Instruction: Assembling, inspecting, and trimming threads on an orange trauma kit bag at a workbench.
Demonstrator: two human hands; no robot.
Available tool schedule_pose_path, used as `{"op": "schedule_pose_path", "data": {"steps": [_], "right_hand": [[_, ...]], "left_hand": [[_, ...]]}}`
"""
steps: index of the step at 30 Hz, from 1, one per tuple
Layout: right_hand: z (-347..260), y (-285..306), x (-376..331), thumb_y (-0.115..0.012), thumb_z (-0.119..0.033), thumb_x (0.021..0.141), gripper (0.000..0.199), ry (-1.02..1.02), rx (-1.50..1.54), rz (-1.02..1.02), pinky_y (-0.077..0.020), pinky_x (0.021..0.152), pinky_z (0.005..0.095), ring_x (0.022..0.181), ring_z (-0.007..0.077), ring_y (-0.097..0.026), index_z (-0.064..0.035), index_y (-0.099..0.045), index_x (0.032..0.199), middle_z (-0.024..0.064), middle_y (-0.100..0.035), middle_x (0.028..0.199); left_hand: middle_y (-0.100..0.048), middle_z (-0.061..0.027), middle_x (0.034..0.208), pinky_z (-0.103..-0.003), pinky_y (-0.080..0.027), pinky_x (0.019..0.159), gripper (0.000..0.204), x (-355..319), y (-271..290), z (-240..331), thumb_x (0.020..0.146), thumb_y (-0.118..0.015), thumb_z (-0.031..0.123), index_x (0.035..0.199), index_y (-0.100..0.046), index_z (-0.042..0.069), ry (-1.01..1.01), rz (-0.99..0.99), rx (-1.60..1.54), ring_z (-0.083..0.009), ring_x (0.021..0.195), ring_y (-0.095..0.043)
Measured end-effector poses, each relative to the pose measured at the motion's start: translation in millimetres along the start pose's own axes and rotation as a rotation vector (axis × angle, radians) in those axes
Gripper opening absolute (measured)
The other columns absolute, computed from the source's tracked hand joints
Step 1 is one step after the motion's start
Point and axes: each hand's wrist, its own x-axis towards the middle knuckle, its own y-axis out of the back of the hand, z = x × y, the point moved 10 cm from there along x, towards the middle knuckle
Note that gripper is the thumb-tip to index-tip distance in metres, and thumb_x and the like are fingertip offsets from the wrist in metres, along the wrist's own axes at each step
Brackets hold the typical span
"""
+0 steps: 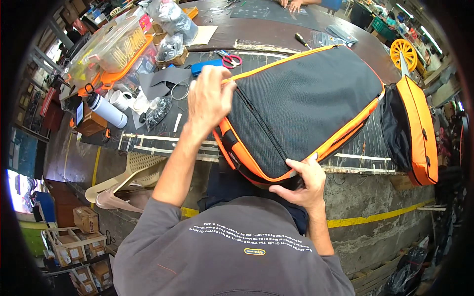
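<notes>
A black fabric bag [308,93] with orange edging lies at a slant across the near side of the worktable. A dark zip [261,126] runs over its top panel near the left end. My left hand [211,96] is closed at the bag's far left corner, thumb and fingers at the orange edge. At the near corner my right hand [306,183] grips the bag, one finger on top by the zip's end and the thumb lower at the side. Its other fingers are partly hidden.
Behind my left hand lie red-handled scissors [231,61] and a blue case [206,66]. A white bottle [107,109] and clear plastic boxes [118,47] stand at left. An orange-and-black bag [417,130] is at right. Another person's hands [292,4] rest at the far edge.
</notes>
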Motion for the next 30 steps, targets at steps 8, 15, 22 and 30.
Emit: {"op": "schedule_pose_path", "data": {"steps": [8, 15, 22, 30], "right_hand": [[11.4, 1.1, 1.5, -0.089, -0.017, 0.073, 0.03, -0.19, 0.109, -0.02, -0.0426, 0.058, 0.0339, 0.056, 0.02, -0.053, -0.0032, -0.073, 0.094, 0.0056, -0.056, 0.065], [13.0, 0.1, -1.5, -0.081, -0.009, 0.08, 0.017, -0.169, 0.084, 0.141, -0.0365, 0.056, 0.0324, 0.055, 0.0176, -0.044, -0.0043, -0.072, 0.094, 0.0036, -0.049, 0.064], [14.7, -6.2, 5.4, -0.08, -0.011, 0.079, 0.022, -0.202, 0.106, 0.095, -0.0349, 0.058, 0.033, 0.059, 0.0186, -0.042, -0.0034, -0.072, 0.099, 0.0039, -0.045, 0.067], [28.9, -1.0, -4.5, -0.067, -0.003, 0.092, 0.015, -0.354, 0.29, 0.131, -0.0347, 0.057, 0.0257, 0.065, 0.0082, -0.043, 0.0009, -0.071, 0.105, -0.0012, -0.047, 0.073]], "left_hand": [[-0.067, -0.0052, 0.105, -0.043, -0.047, 0.087, 0.01, -2.4, -4.3, 23.9, 0.088, -0.071, 0.018, 0.096, -0.074, 0.012, -0.268, -0.333, -0.032, -0.0277, 0.102, -0.061], [-0.061, -0.0014, 0.105, -0.042, -0.035, 0.092, 0.019, -22.7, -31.6, 39.6, 0.08, -0.06, 0.005, 0.089, -0.074, 0.014, -0.303, -0.571, -0.068, -0.0221, 0.11, -0.055], [-0.06, -0.0057, 0.116, -0.046, -0.033, 0.104, 0.041, -35.1, -40.6, 34.7, 0.076, -0.054, -0.004, 0.099, -0.078, 0.019, -0.41, -0.579, -0.216, -0.0284, 0.12, -0.05], [-0.063, -0.0071, 0.108, -0.052, -0.041, 0.102, 0.032, -82.4, -16.5, 147.6, 0.076, -0.064, 0.0, 0.104, -0.073, 0.014, -0.542, -0.649, -0.431, -0.0275, 0.117, -0.058]]}}
